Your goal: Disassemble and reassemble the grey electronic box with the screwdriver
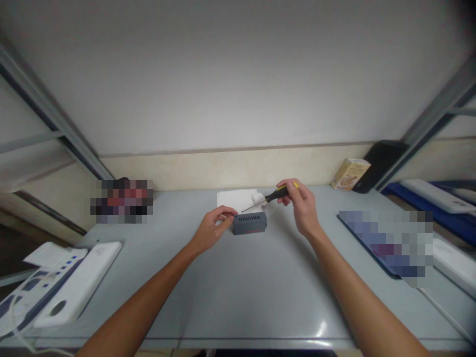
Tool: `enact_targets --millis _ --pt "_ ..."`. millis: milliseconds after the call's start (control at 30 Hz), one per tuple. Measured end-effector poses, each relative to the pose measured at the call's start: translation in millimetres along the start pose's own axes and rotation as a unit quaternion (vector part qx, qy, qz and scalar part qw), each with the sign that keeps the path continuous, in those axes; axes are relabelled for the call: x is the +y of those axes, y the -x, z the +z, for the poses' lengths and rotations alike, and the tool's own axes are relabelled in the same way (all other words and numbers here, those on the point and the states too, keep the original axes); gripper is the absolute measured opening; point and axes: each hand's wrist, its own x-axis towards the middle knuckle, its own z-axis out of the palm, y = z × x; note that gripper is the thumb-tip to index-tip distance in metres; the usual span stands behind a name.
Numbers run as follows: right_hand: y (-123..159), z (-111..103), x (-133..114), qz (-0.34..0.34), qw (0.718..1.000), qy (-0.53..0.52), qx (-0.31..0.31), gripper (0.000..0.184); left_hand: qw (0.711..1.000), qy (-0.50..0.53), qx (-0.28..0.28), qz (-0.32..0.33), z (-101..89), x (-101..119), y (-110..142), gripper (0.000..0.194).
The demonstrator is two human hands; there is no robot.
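A small dark grey box (250,223) with a row of vent slots lies near the middle of the grey table (238,287). My left hand (213,229) rests at its left end, fingers curled and pinched against it. My right hand (301,206) is raised to the right of the box and grips a screwdriver (269,197) with a black and yellow handle. The screwdriver's shaft slants down to the left, its tip just above the box's top. A white sheet of paper (236,199) lies flat behind the box.
White devices with blue buttons (55,282) lie at the table's left edge. A dark flat tablet-like item (386,243) sits on the right. A yellowish carton (349,173) and a black object (381,163) lean against the back wall. Metal shelf frames flank both sides.
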Motion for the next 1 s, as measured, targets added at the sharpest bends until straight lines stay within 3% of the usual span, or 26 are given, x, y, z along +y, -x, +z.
enact_targets --millis 633,800,1000 --pt "7.5 10.2 -2.4 0.000 0.998 0.027 -0.054 0.035 1.000 0.001 -0.008 -0.018 0.3 -1.4 0.0 0.027" --pt "5.9 15.8 -20.1 -0.058 0.992 0.097 -0.050 0.033 1.000 -0.004 -0.011 -0.004 0.6 -3.8 -0.2 0.025" --pt "-9.8 37.2 -30.4 -0.088 0.992 0.045 -0.077 0.037 0.998 -0.062 -0.006 0.028 -0.2 -3.4 1.0 0.022"
